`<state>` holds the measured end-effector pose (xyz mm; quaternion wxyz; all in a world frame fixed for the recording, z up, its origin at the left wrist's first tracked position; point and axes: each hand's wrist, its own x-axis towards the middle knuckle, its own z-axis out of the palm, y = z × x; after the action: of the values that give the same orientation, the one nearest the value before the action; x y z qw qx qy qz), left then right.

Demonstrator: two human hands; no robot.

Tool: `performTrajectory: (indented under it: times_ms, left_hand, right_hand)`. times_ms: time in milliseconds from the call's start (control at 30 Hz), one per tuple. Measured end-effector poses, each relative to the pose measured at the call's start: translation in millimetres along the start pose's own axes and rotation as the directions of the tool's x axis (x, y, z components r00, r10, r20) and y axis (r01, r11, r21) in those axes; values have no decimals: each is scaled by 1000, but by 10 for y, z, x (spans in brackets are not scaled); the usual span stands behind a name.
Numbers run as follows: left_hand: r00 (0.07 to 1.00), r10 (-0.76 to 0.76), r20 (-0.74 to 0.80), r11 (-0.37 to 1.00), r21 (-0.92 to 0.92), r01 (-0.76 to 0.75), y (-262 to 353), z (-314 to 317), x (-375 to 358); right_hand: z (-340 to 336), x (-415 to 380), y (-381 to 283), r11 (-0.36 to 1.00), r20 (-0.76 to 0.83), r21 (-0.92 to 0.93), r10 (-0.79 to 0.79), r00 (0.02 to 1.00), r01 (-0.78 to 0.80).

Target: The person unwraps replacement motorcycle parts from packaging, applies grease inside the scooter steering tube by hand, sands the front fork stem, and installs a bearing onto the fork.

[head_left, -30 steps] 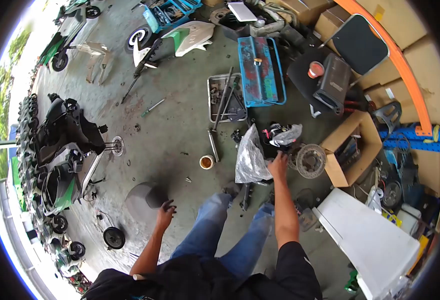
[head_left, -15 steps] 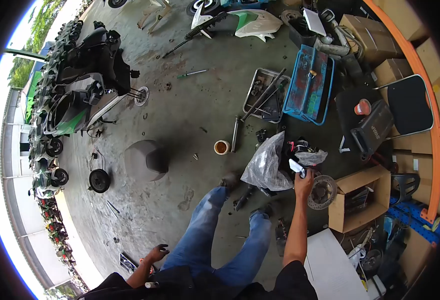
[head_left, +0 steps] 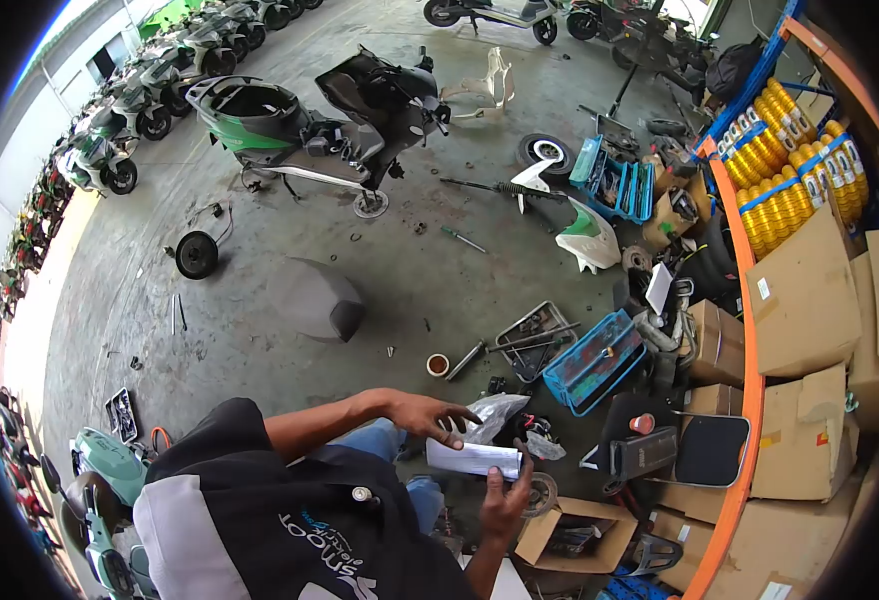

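A folded sheet of white paper lies across in front of my body at the bottom centre of the view. My right hand grips its right end, thumb on the near side and fingers up along the edge. Over the paper's upper left edge is my left hand, with fingers stretched out and apart and the thumb right at the paper. Behind the paper, a clear plastic bag rests on the floor. A brake disc shows just beyond my right hand.
An open cardboard box stands right of my right hand. Farther out are a blue toolbox, a metal tray of tools and a small round tub. A grey scooter seat and a stripped scooter occupy the floor.
My left hand has come up from the lower left to the paper. My right hand has brought the white paper closer to my body. The view has turned and tilted.
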<state>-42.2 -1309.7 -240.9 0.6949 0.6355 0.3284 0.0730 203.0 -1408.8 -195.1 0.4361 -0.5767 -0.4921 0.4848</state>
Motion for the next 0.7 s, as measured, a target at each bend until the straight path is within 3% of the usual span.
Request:
performTrajectory:
  times_ms: [33, 67, 133, 167, 233, 367, 433, 467, 533, 567, 633, 700]
  left_hand:
    - [995, 39, 94, 998, 43, -44, 121, 38, -100]
    - [996, 50, 78, 998, 36, -53, 212, 17, -227]
    - [939, -226, 259, 970, -29, 241, 317, -118, -408]
    - [942, -217, 255, 972, -31, 233, 212, -174, -482]
    - [994, 67, 92, 991, -124, -55, -137, -204, -629]
    - [994, 103, 46, 980, -174, -93, -245, -316, -772]
    - [987, 127, 100, 980, -165, -110, -213, -426, -786]
    - [979, 146, 144, 979, -163, -122, -193, -468, -785]
    - [969, 193, 156, 969, -182, -164, -130, -547, -788]
    - [959, 238, 156, 957, -207, -204, -83, -576, -785]
    - [961, 234, 149, 967, -143, -213, 122, -689, -806]
    - [965, 223, 139, 974, -84, -213, 177, -713, -789]
  right_hand:
    - [174, 102, -71, 999, 0, 3, -48, 999, 48]
    - [349, 206, -141, 995, 1, 5, -95, 995, 95]
    - [632, 428, -250, 986, 79, -16, -161, 984, 163]
    - [657, 481, -363, 984, 262, -145, -61, 963, 102]
    - [810, 641, -373, 892, 394, -340, -152, 907, 297]
    - [1096, 679, -703, 914, 374, -347, -71, 925, 211]
    - [1169, 684, -726, 983, 349, -181, 44, 936, 21]
    - [1194, 667, -754, 983, 336, -184, 45, 941, 19]
    - [1265, 629, -824, 996, 193, 92, -14, 981, -4]
    - [1314, 624, -814, 996, 179, 91, -12, 984, -4]
    - [1398, 648, -783, 917, 58, 398, -58, 997, 31]
    - [1379, 641, -769, 899, 64, 436, 23, 998, -49]
